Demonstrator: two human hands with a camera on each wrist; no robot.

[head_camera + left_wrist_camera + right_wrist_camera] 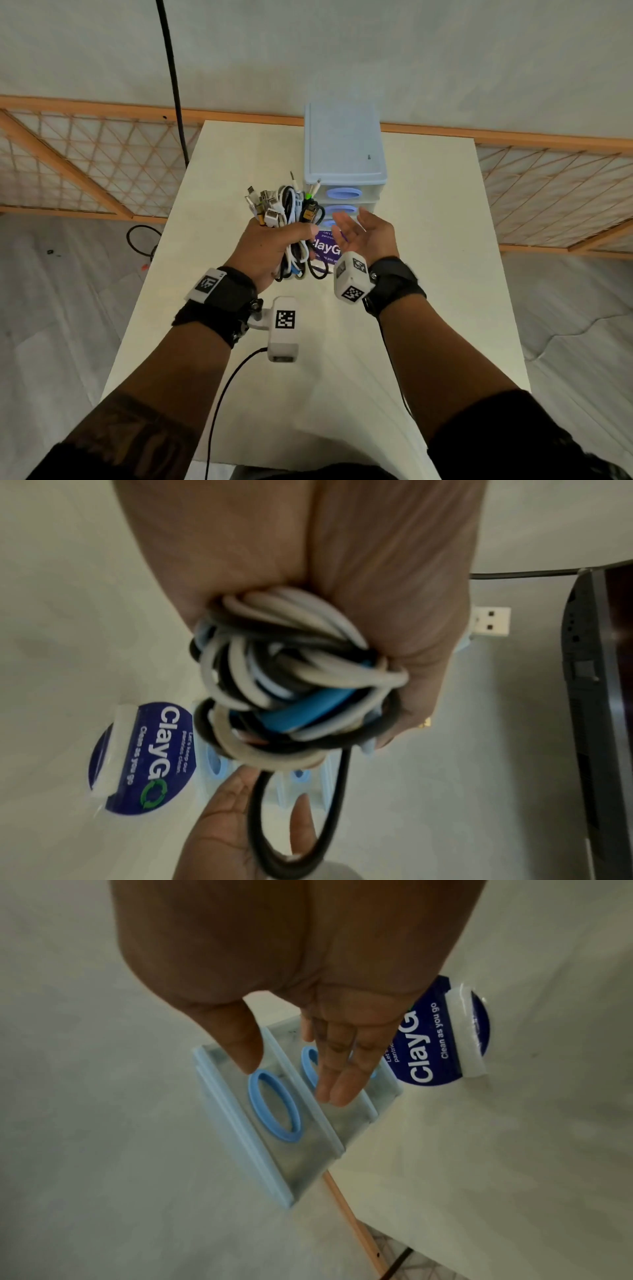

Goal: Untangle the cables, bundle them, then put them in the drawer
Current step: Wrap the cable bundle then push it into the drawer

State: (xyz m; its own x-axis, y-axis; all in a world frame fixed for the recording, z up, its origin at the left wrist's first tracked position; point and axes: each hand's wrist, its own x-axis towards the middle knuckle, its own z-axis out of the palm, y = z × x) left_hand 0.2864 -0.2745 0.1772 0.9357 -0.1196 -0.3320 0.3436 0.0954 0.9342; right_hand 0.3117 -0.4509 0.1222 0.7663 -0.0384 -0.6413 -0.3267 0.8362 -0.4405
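My left hand [270, 251] grips a thick bundle of cables [286, 212] in white, black and blue, held above the table with the plugs fanning upward. In the left wrist view the cable loops [291, 680] bulge out of the fist and a black loop hangs below. My right hand [361, 231] is open, palm up, fingers straight, just right of the bundle and in front of the pale blue drawer unit [344, 150]. In the right wrist view the fingers [337, 1069] point at the closed drawer fronts with blue oval handles [274, 1106]; they do not visibly touch them.
The drawer unit stands at the back middle of a white table [428, 308]. A round blue "ClayGo" sticker [325, 248] lies on the table under my hands. A wooden lattice screen [85, 164] runs behind the table. A black cable [173, 82] hangs at left.
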